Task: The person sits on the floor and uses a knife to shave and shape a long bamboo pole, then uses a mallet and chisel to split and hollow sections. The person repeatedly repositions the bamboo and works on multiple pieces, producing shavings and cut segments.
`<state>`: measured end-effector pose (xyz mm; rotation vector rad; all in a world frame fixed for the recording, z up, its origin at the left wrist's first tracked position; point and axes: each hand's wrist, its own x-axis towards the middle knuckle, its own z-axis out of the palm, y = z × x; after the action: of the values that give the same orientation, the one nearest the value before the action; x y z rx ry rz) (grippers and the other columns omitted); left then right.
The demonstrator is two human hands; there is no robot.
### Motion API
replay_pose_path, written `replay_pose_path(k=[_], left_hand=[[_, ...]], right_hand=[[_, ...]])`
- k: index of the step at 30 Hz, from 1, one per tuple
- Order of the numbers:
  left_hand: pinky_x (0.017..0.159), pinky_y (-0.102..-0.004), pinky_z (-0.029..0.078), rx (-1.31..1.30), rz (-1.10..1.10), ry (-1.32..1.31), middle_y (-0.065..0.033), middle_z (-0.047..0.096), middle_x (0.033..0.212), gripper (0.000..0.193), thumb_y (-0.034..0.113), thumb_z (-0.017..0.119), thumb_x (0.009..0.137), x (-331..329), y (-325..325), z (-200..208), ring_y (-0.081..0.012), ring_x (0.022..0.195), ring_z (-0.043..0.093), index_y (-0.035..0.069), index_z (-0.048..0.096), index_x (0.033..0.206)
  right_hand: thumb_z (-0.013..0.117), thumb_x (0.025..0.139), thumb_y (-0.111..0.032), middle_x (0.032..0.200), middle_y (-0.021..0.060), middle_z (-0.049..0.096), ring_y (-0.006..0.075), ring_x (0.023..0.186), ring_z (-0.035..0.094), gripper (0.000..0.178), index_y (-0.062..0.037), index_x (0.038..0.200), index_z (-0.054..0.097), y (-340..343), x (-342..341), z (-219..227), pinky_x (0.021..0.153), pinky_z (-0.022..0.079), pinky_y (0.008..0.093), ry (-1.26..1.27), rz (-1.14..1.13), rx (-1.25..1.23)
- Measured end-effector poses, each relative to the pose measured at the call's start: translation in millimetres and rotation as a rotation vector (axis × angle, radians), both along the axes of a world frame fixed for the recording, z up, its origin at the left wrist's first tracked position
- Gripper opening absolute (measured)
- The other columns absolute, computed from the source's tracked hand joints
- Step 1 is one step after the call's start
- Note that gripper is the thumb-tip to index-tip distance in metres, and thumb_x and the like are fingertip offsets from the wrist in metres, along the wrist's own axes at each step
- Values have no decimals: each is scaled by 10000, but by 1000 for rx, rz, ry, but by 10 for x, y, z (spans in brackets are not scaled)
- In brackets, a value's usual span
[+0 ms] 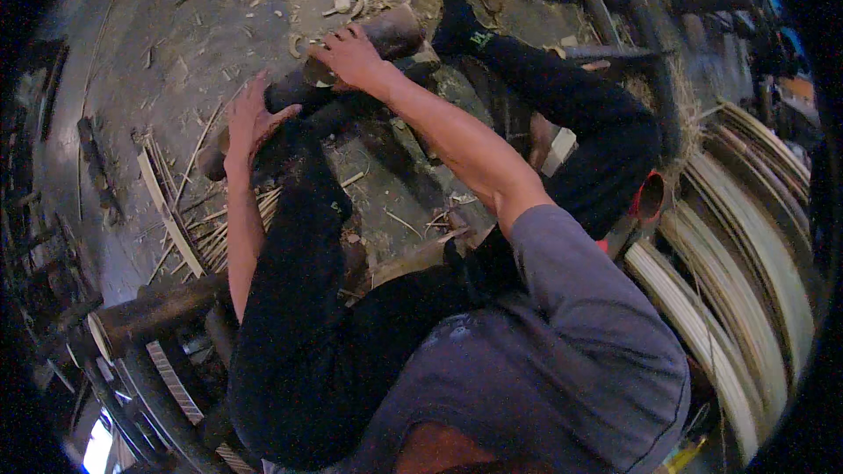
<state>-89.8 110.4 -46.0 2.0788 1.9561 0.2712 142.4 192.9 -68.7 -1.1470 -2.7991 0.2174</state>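
My right hand (353, 60) lies over the near end of a short thick log (395, 31), its fingers wrapped round the edge. Beyond the fingers the log's brown side and pale far end show. To the left, my left hand (252, 118) has its thumb and fingers apart, beside a dark log (288, 88) that runs between the two hands. What the left palm touches is hidden. One black-socked foot (455, 22) is at the far end of the dark wood. The other foot is near my left hand.
Split strips (171, 211) and thin sticks (233, 233) lie on the floor at left. Wood chips (342, 2) are scattered at the far side. Bundles of long pale strips (729, 246) curve along the right. A dark wooden frame (158, 316) stands at lower left.
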Motion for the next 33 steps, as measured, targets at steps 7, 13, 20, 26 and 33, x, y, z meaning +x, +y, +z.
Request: replay_pose_path(k=[7,13,20,26,33], left_hand=[[932,-487,422,-222,-26,148,-145,492,1319,968,603,729,624,141,108,-155,-349,1185,491,116,365,1379],[944,-454,420,-251,-65,64,-166,513,1286,932,598,724,650,217,208,-131,-348,1180,496,92,392,1360],[950,-426,417,-172,-125,-105,-205,528,1258,859,556,715,693,123,162,-103,-364,1159,506,42,434,1320],[947,-417,417,-228,-108,-121,-206,535,1250,835,513,730,696,95,174,-21,-349,1152,514,32,438,1313],[944,-407,418,-263,-94,-130,-207,543,1240,808,463,748,700,136,182,60,-330,1144,522,20,443,1303]], right_hand=[[790,678,-299,1282,169,475,343,1226,427,786,-159,1357,421,-468,73,408,1032,309,516,203,-69,65],[669,837,-271,1124,147,595,255,1048,584,377,-86,1160,608,-987,1329,1891,899,464,333,744,-90,-266],[566,935,-292,976,125,651,204,922,619,325,-9,1081,628,-1750,3271,3225,791,490,354,630,-1106,32],[559,912,-278,920,94,690,170,857,641,311,-26,1078,635,-3337,4950,1816,784,485,294,267,-1406,91],[547,912,-379,817,52,633,150,680,614,366,-78,1115,593,-4250,5404,-224,609,519,293,850,-1969,-455]])
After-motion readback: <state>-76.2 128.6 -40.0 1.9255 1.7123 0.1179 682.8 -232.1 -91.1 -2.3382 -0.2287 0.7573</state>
